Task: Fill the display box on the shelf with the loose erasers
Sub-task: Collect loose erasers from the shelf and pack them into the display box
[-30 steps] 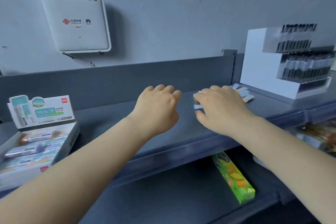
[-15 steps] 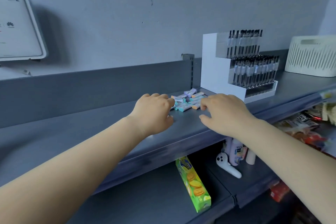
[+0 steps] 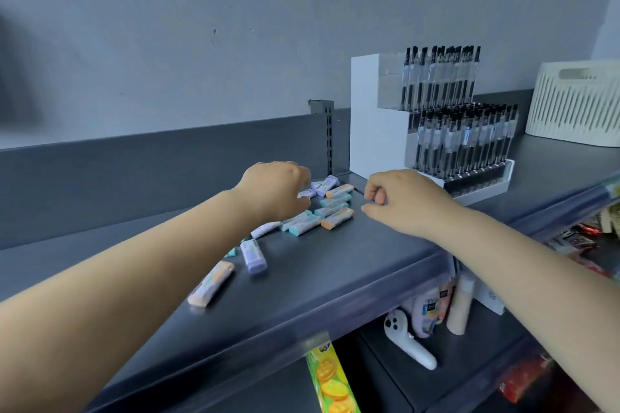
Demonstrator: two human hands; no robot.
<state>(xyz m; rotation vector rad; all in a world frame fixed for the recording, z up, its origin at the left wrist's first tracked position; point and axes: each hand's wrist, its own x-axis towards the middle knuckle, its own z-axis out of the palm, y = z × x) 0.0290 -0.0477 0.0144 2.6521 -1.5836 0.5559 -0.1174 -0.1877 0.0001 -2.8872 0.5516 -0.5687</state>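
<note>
Several loose erasers in purple, teal and orange sleeves lie in a pile on the dark grey shelf. More are strewn to the left: a purple eraser and an orange eraser lie near my left forearm. My left hand rests palm down on the pile's left side, its fingertips hidden among the erasers. My right hand hovers just right of the pile, fingers curled in, thumb out, nothing seen in it. The display box is out of view.
A white stand of black pens stands right behind the pile, with a cream slatted basket further right. The shelf's grey back panel runs behind. Below lie a green biscuit pack and a white controller.
The view has swung right, so the display box at the left is gone from sight. Both hands now flank the eraser pile, and several erasers lie spread leftwards along the shelf.
</note>
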